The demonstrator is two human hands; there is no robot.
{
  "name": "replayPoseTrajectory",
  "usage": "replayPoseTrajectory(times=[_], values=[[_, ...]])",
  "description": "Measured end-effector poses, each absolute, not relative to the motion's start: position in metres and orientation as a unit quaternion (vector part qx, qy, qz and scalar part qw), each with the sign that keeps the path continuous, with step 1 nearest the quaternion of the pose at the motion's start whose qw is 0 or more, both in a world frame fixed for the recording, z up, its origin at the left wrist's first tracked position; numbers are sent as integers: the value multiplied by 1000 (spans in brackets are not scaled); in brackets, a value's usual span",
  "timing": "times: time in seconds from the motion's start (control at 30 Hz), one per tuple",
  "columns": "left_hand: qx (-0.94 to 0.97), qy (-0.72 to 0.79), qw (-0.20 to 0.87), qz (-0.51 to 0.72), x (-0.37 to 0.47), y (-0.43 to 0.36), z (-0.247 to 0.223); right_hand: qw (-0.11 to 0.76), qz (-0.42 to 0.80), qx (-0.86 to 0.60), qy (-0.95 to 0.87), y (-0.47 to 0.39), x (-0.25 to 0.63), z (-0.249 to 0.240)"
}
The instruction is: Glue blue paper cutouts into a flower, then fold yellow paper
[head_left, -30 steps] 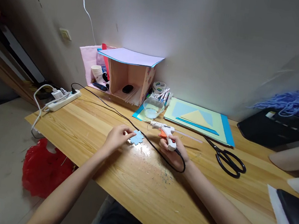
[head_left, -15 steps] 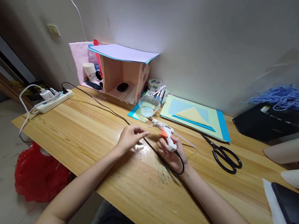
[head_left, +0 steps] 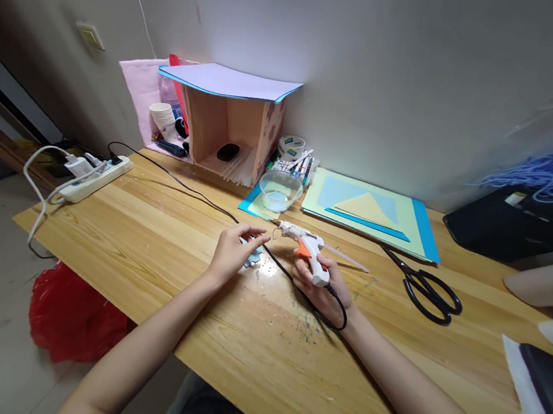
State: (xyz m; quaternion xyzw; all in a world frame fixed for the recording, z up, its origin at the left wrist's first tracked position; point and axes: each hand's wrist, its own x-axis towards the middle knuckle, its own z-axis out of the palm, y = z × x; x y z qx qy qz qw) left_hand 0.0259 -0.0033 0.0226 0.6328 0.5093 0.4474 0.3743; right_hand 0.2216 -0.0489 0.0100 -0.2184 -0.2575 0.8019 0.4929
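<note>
My right hand (head_left: 323, 286) is wrapped round the grip of a white glue gun (head_left: 318, 266) with an orange trigger. Its nozzle points to the far left, and a clear glue stick (head_left: 348, 259) sticks out at its back. My left hand (head_left: 231, 250) is closed, thumb and fingers together, on a small light-blue paper cutout (head_left: 253, 256) with a scalloped edge. Part of the cutout is hidden by the fingers. The gun's black cord (head_left: 277, 261) runs between my hands. A clear plastic bowl (head_left: 280, 201) stands just beyond the nozzle.
A pink cardboard box (head_left: 226, 127) with a lilac top stands against the wall, markers (head_left: 299, 166) beside it. Coloured paper sheets (head_left: 407, 209) and black scissors (head_left: 430, 293) lie to the right. A white power strip (head_left: 98, 178) is at the left edge.
The light-blue paper cutout now shows under my left fingers, where it was not visible before. My left hand has turned slightly; the glue gun stays in my right hand. The view has shifted a little.
</note>
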Motion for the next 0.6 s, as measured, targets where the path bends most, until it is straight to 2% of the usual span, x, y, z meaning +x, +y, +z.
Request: replayPoseTrajectory(times=[0.2, 0.37, 0.53, 0.6], values=[[619, 496, 394, 464, 30, -4, 22, 484, 801, -230, -268, -50, 220, 9], [631, 486, 339, 501, 31, -9, 28, 487, 796, -233, -276, -49, 220, 10], [558, 513, 269, 594, 28, -12, 39, 491, 794, -230, -274, -47, 220, 9], [532, 530, 278, 599, 28, -11, 35, 493, 793, -232, -273, -47, 220, 10]])
